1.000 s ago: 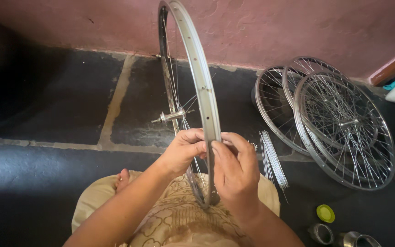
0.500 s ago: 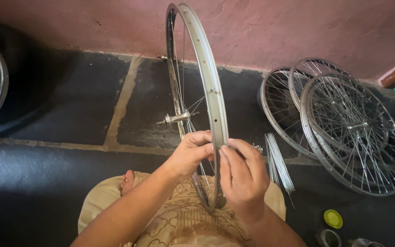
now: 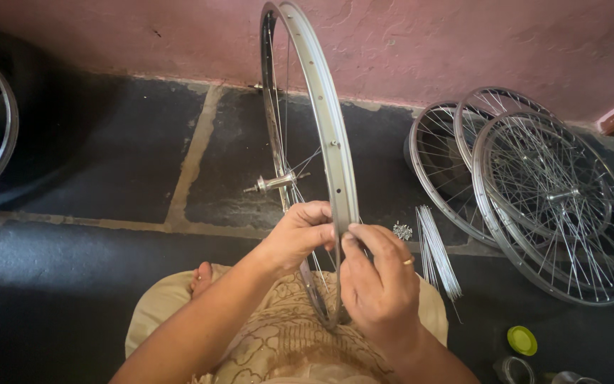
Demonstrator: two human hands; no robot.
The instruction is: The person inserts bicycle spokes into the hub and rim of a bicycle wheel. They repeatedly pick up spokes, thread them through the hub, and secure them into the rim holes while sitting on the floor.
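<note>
Left hand (image 3: 296, 238) gripping upright wheel rim (image 3: 328, 135); right hand (image 3: 378, 284) fingers pinched at rim, contents unclear; loose spokes (image 3: 435, 249) nearby.

arms: bare, no sleeves | left hand (image 3: 298, 237): no ring | right hand (image 3: 380, 284): thin gold ring on one finger | clothing: beige cloth with fine brown pattern | foot: bare

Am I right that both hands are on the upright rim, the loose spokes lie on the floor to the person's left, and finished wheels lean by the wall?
Not quite. The loose spokes lie on the floor to the person's right, not left, as the head view shows. The rest holds: the left hand and right hand are both on the upright rim, and the finished wheels lean by the wall.
</note>
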